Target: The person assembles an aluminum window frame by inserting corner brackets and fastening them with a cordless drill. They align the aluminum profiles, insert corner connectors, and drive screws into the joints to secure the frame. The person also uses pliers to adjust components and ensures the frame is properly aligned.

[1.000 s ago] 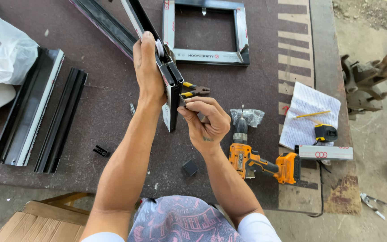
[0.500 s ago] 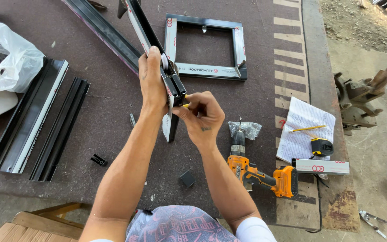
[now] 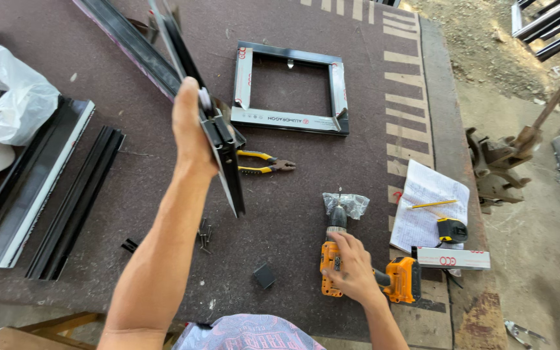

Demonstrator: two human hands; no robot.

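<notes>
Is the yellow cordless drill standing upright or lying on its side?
Lying on its side: the drill rests flat on the table, under the right hand.

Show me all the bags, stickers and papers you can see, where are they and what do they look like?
White plastic bag: far left of the table, crumpled and puffy.
Small clear bag: around the nose of the orange cordless drill, wrinkled.
Paper sheet: right side of the table, white, handwritten, yellow pencil on it.
Silvery film strips: on the black rectangular frame, marked red.
Long white strip: beside the drill, red mark.
</notes>
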